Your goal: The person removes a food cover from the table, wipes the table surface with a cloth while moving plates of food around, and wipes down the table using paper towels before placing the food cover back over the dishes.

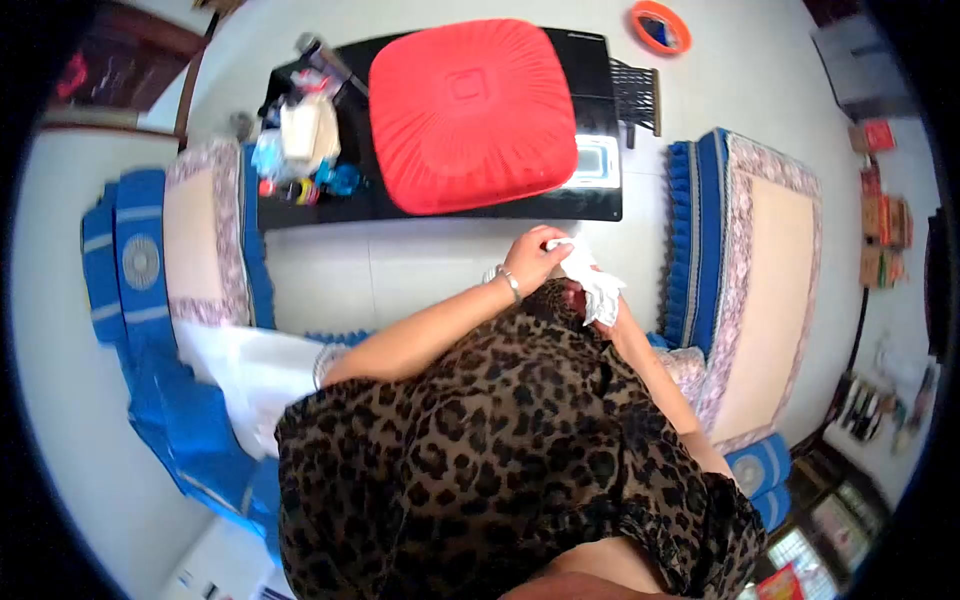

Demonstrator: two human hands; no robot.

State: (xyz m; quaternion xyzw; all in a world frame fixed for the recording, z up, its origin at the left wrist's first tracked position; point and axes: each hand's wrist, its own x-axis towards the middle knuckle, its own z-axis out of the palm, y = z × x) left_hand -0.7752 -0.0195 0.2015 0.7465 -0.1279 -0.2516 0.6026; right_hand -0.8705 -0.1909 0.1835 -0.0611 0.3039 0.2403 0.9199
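Note:
A crumpled white cloth or tissue (592,283) hangs between my two hands, in front of my leopard-print top. My left hand (534,262), with a bracelet at its wrist, pinches the upper end of it. Against the lower part lies my right hand (598,300), partly covered by the white material, so its fingers show only in part. Just beyond my hands is the near edge of a black table (350,208), which bears a large red pleated cover (470,115).
Bottles, cloths and small items (308,135) crowd the table's left end. Blue-edged sofas stand left (205,240) and right (765,280) of the table. An orange basin (660,27) rests on the floor at the back right. Boxes (885,220) line the right wall.

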